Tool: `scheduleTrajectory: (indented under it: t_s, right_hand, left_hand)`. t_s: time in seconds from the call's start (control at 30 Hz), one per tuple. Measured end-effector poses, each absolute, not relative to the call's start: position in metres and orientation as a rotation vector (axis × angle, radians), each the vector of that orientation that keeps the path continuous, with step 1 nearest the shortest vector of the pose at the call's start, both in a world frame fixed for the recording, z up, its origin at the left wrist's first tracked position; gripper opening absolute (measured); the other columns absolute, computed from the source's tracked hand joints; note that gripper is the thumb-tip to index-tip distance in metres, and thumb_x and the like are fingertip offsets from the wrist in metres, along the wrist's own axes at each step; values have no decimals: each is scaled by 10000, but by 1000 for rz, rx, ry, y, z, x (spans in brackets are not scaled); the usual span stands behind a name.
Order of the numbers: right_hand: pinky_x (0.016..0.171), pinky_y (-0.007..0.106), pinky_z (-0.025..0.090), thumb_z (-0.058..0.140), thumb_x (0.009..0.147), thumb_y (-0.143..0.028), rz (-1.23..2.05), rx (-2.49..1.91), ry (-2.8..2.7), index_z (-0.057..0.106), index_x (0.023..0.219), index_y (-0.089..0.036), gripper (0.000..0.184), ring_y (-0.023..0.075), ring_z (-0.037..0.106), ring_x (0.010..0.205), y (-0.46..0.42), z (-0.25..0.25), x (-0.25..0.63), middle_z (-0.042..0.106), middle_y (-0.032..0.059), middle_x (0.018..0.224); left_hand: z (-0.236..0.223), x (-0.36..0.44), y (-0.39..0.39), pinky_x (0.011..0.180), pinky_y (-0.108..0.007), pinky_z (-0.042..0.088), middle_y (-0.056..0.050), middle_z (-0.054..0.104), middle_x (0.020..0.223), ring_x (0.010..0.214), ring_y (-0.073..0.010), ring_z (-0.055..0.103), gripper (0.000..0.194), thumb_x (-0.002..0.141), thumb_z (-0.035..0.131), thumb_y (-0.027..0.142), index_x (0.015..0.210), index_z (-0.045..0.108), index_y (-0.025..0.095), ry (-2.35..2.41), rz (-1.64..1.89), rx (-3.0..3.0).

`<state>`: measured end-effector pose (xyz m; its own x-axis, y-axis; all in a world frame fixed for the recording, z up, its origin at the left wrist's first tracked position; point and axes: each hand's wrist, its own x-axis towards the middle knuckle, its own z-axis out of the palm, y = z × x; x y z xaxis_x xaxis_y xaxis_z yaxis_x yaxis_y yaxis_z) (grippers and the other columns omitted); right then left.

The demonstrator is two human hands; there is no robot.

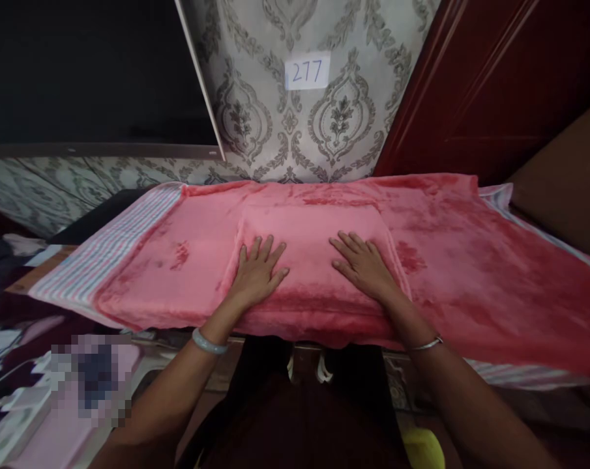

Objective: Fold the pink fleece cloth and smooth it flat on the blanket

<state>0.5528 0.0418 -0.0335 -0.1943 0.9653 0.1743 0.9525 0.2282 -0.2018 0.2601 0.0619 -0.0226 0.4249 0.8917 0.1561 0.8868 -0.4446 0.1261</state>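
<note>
Pink plush blanket lay under both your hands. Your left hand and right hand were flat, palms down, fingers spread, well apart, clamped on nothing. Both sat on a raised folded block of the blanket, near its front edge. Pale bangle on your left wrist and thin metal bangle on your right were just short of the pile.

Risks, as I judged them: open palms gave friction only, so a sideways push could have dragged the block out of square. Front edge hung over the support, so its weight could have pulled the layers toward you. Either bangle could have snagged the pile if lowered.

Blanket was deep pink, creased, with darker blotches, spread wide across the support, which I couldn't identify. Striped cloth showed at its left end. Beyond the far edge stood damask wallpaper with a card marked 277, and a dark red door to the right.
</note>
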Motion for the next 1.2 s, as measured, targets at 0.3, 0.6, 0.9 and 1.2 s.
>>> scheduleTrajectory:
  t_s: [0.3,0.6,0.9,1.2]
  right_hand:
    - [1200,604,217,284,1059,-452,31,-1787,-2230,430,1549,-289,537,316,248,1515,24,-26,552,337,59,1634]
    - [1208,560,279,321,1043,-436,-171,-1595,-2109,298,1608,-313,579,274,214,1532,-44,-70,597,349,33,1630]
    - [1211,562,299,539,972,-496,-127,-1425,-2121,213,1629,-308,757,293,217,1531,-51,-69,604,293,72,1650]
    - [1221,506,320,469,859,-132,-90,-1437,-2213,170,1633,-310,849,243,276,1512,-55,-66,627,283,64,1651]
  left_hand:
    - [-4,254,48,1241,-608,142,-111,342,1640,1535,-330,249,546,1032,379,450,1524,458,227,1666,370,2649]
    - [-40,200,22,1201,-524,330,-62,265,1676,1558,-285,187,581,1009,415,470,1557,386,280,1608,491,2662]
    - [-46,177,16,1253,-517,263,-82,199,1694,1564,-294,156,708,963,561,486,1585,302,269,1318,708,2752]
    - [-44,150,15,1162,-433,437,-114,235,1680,1485,-252,378,669,917,484,164,1561,326,255,1302,600,2780]
